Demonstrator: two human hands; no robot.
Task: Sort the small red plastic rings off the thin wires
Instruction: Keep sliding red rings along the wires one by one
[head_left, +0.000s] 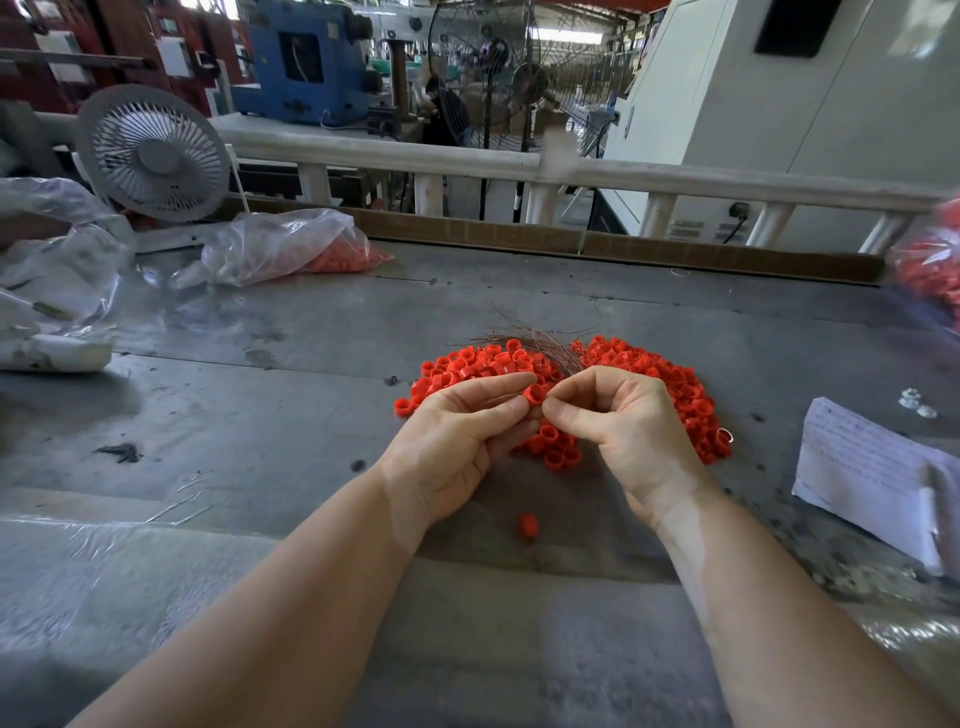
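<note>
A heap of small red plastic rings (654, 379) spreads across the grey table (260, 395) in the middle of the head view. A bundle of thin wires (540, 340) lies at the heap's far edge. My left hand (457, 441) pinches one red ring (533, 393) at its fingertips above the heap. My right hand (618, 426) sits just right of that ring, thumb and forefinger pinched together against it; any wire between them is too fine to see. A single red ring (527, 525) lies alone between my wrists.
A clear plastic bag with red rings (291, 249) lies at the back left beside a small grey fan (153, 153). Crumpled plastic (47, 280) sits at the far left. A white paper packet (878, 478) lies right. Another bag of red rings (930, 270) is at the right edge.
</note>
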